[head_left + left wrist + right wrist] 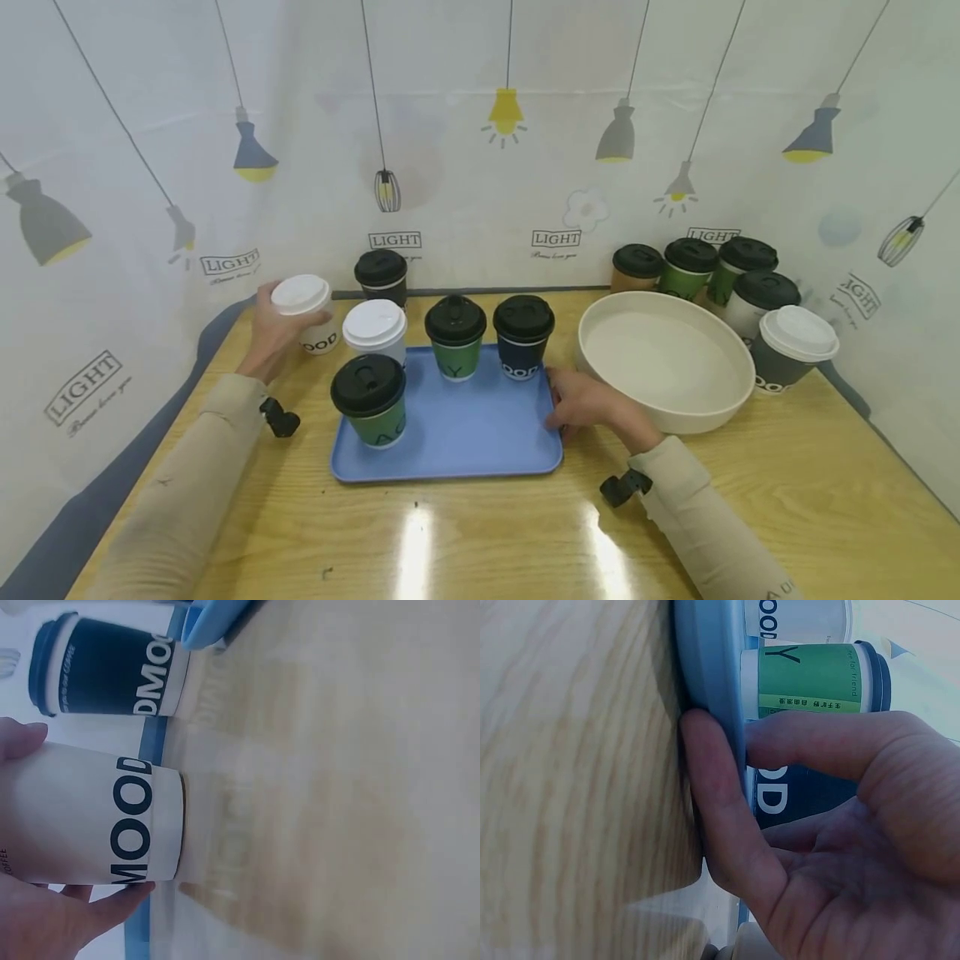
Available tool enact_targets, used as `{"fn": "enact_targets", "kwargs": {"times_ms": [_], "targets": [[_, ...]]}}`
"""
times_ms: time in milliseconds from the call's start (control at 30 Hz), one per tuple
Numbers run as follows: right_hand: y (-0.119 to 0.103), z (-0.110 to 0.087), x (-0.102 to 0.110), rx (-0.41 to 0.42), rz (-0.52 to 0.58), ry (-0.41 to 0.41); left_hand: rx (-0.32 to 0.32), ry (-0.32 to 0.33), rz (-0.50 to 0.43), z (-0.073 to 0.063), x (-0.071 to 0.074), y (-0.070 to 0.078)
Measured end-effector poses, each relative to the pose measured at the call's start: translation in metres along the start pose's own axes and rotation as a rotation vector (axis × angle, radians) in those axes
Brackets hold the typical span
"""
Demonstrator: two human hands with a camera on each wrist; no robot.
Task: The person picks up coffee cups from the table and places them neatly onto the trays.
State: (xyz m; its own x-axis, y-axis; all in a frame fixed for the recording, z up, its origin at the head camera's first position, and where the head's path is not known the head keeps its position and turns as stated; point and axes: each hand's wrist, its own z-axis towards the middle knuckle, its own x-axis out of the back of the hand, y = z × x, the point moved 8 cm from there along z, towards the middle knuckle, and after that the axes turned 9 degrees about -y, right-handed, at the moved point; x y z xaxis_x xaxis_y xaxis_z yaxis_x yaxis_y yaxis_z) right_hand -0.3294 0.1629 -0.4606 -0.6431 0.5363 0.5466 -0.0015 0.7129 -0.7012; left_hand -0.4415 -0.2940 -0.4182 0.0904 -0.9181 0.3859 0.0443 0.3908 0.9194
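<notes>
My left hand (pixel 279 327) grips a white paper coffee cup (pixel 82 814) with a white lid and the word MOOD, left of the blue tray (pixel 472 433). Thumb and fingers lie on opposite sides of it in the left wrist view. My right hand (pixel 588 400) pinches the tray's right rim, thumb above and finger below in the right wrist view. On the tray stand a green cup (pixel 459 358) with a black lid, a dark cup (pixel 519 352), a white cup (pixel 375 329) and a front green cup (pixel 378 423).
Behind the tray stands a dark cup (pixel 382 277) with a black lid. A cream round bowl (pixel 667 417) is right of the tray, with several lidded cups, one a dark cup (pixel 776 358) with a white lid, behind and beside it. A printed curtain (pixel 465 183) backs the table.
</notes>
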Motion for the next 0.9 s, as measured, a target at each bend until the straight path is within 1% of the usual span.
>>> {"fn": "enact_targets", "kwargs": {"times_ms": [167, 267, 433, 500, 600, 667, 767, 833, 900], "targets": [[0.001, -0.001, -0.001, -0.011, -0.002, -0.007, -0.032, -0.036, 0.017, -0.029, 0.005, 0.005], [-0.001, -0.001, -0.001, 0.002, -0.005, -0.014, -0.063, -0.058, 0.048, -0.048, 0.009, 0.011], [-0.004, -0.002, 0.000, 0.014, -0.025, -0.014, -0.152, -0.134, 0.042, -0.081, 0.013, 0.025], [-0.004, -0.003, 0.001, 0.010, -0.030, -0.008, -0.173, -0.177, 0.039, -0.094, 0.014, 0.029], [-0.004, -0.002, 0.001, 0.011, -0.031, -0.006, -0.176, -0.256, 0.059, -0.114, 0.015, 0.032], [-0.003, -0.002, 0.001, 0.004, -0.021, -0.004, -0.180, -0.326, 0.071, -0.126, 0.014, 0.034], [-0.003, -0.002, 0.000, 0.001, -0.018, -0.007, -0.195, -0.452, 0.074, -0.142, 0.010, 0.038], [-0.003, -0.002, 0.000, -0.004, -0.018, -0.005, -0.221, -0.544, 0.072, -0.152, 0.005, 0.042], [-0.003, -0.002, 0.000, -0.004, -0.022, -0.005, -0.260, -0.629, 0.073, -0.162, 0.000, 0.047]]}}
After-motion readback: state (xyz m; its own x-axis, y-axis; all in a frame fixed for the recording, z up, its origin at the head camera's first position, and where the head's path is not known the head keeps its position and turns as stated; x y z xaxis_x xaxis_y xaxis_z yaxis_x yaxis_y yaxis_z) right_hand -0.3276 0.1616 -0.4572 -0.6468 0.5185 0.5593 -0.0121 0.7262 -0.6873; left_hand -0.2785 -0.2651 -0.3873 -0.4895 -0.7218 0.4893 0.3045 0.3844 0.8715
